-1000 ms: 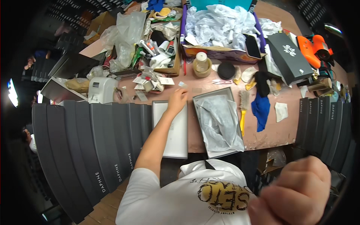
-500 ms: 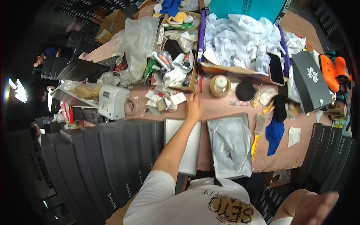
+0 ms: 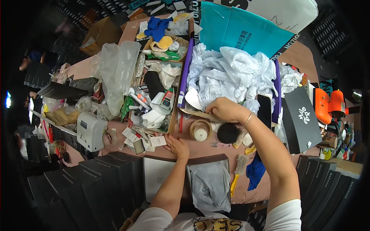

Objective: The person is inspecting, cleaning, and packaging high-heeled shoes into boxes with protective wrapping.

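Head view: pink worktable [image 3: 200, 148] crowded with clutter, rows of black boxes [image 3: 96, 181] along near edge. Right hand [image 3: 223, 109], low and out of the way a second ago, now reaches into purple-edged box of crumpled white tissue paper [image 3: 231, 77], fingers curled narrow on flat beige card [image 3: 196, 114] at box edge. Left hand [image 3: 177, 147] rests flat, fingers spread, at top rim of open black shoebox [image 3: 208, 184] lined with grey paper.

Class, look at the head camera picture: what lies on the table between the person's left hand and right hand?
In the head view, a round tan tape roll stands on the pink table between the left hand and the right hand.
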`<state>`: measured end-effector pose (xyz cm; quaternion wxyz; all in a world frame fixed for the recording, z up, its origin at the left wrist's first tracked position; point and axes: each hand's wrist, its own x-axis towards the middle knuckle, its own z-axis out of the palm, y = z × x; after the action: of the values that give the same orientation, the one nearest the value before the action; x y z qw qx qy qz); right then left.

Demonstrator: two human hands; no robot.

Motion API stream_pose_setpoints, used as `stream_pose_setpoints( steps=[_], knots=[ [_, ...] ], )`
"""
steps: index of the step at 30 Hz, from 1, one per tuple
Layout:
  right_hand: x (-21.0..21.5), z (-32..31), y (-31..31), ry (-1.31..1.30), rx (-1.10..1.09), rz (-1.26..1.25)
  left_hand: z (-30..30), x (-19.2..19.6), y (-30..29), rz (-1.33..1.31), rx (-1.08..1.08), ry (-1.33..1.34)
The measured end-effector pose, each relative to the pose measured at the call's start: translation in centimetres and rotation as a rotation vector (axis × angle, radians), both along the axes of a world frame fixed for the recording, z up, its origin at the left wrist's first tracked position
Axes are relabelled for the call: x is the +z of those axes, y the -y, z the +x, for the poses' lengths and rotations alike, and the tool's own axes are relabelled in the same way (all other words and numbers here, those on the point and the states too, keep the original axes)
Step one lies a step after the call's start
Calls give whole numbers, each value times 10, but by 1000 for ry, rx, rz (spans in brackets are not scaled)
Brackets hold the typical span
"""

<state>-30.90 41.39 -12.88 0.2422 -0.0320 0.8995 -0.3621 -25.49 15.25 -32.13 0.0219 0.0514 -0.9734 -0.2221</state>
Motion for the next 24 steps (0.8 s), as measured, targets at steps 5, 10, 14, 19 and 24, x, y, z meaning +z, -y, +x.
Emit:
stream_pose_setpoints(
  steps=[5, 10, 14, 19, 24],
  knots=[
    [-63, -8, -2, -121, 63, 268, 2, -3, 1, -33, -13, 7],
    [-59, -26, -19, -354, -23, 760, 3, -1, -1, -68, -27, -5],
    [-42, -25, -23, -504, -31, 834, 1, -1, -2, -65, -34, 5],
    [-16, -12, 10, -612, 34, 395, 2, 0, -1, -64, -50, 44],
    [-74, -29, 4, -15, 249, 220, 2, 4, -4, -58, -67, 29]
  ],
)
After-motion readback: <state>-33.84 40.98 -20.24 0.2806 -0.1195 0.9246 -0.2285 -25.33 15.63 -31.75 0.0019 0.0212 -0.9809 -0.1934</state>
